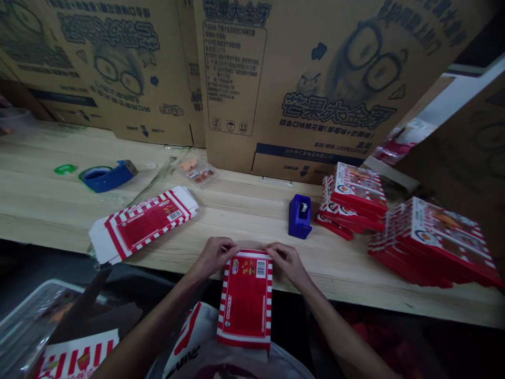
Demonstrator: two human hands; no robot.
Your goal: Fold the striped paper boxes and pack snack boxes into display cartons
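A red box with red-and-white striped edges lies with its far end on the front edge of the wooden table and sticks out toward me. My left hand pinches the box's far left corner with curled fingers. My right hand grips the far right corner the same way. A flattened carton of the same print lies on the table to the left.
A small blue tape dispenser stands just beyond my right hand. Stacks of closed red boxes fill the right. A blue tape gun and a small packet lie at the back left. Big cardboard cartons line the back.
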